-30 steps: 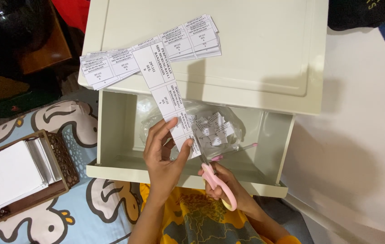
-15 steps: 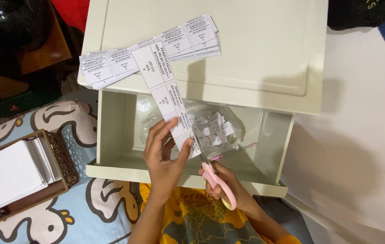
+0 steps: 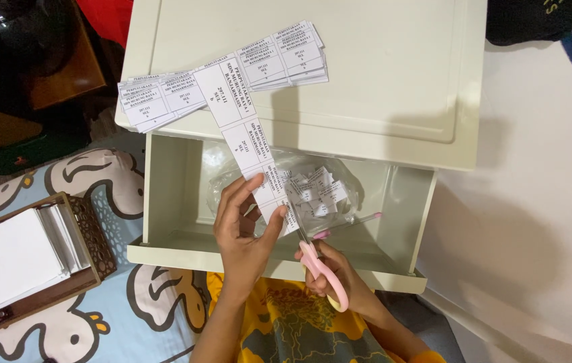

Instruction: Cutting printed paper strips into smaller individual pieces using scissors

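Observation:
My left hand pinches the near end of a long white paper strip of printed labels that reaches from the cabinet top down over the open drawer. My right hand grips pink-handled scissors, whose blades meet the strip's right edge beside my left thumb. Under the strip, inside the drawer, lies a clear plastic bag holding small cut label pieces. More label strips are fanned out on the cabinet top.
The cream cabinet has its drawer pulled out toward me. A brown woven tray with white paper sits at left on a blue patterned cloth. A pink pen lies in the drawer. Dark clutter is at top left.
The far end of the strip has shifted slightly left on the cabinet top. Both hands and the scissors have hardly moved.

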